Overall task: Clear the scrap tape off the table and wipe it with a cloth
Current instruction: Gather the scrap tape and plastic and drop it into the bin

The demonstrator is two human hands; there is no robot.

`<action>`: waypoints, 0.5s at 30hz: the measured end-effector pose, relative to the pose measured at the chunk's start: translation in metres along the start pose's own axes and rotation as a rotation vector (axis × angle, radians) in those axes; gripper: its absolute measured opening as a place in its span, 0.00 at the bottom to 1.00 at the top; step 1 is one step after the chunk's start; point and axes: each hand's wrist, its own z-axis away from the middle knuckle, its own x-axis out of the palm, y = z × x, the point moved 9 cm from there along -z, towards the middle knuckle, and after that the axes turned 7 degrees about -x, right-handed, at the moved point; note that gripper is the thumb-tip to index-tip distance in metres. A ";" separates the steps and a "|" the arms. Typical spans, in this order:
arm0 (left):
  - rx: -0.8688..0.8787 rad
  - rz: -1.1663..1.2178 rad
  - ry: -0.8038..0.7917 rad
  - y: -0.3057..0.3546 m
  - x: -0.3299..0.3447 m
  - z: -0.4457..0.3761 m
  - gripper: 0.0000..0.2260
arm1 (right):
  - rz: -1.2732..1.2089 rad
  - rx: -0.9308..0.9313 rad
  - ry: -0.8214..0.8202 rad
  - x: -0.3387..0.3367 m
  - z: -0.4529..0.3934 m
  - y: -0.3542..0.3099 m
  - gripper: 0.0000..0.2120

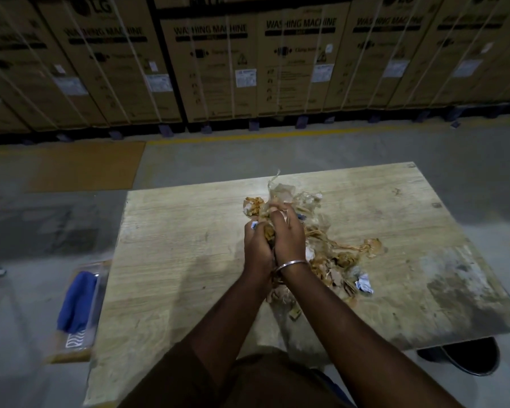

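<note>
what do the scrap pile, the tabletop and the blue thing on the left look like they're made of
Scrap pile: thin plastic packing tape, brownish and clear, glossy and crinkled, with bits that look like torn cardboard and paper.
Tabletop: pale wood-grain board, likely laminate; smooth with a slight sheen, and a dark worn patch on the right.
Blue thing: soft folded fabric, matte, probably a cloth; too blurred to be sure.
</note>
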 end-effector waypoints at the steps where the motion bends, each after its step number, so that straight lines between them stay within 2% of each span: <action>1: -0.009 0.014 -0.017 0.001 0.003 0.003 0.08 | 0.009 -0.006 0.013 -0.001 -0.001 -0.003 0.09; 4: -0.057 0.089 -0.061 -0.002 0.004 0.001 0.17 | 0.029 -0.032 0.063 -0.003 -0.005 -0.005 0.08; 8: -0.110 0.188 -0.189 0.000 0.009 0.012 0.22 | -0.022 -0.012 0.142 -0.009 -0.006 -0.006 0.04; 10: -0.136 0.234 -0.246 0.001 0.010 0.016 0.22 | -0.107 0.075 0.202 -0.016 -0.013 0.007 0.12; 12: -0.117 0.243 -0.228 0.007 0.006 0.020 0.20 | -0.269 0.203 0.279 -0.021 -0.023 0.028 0.11; 15: -0.116 0.168 -0.186 0.012 -0.004 0.028 0.22 | -0.430 0.375 0.344 -0.023 -0.024 0.033 0.18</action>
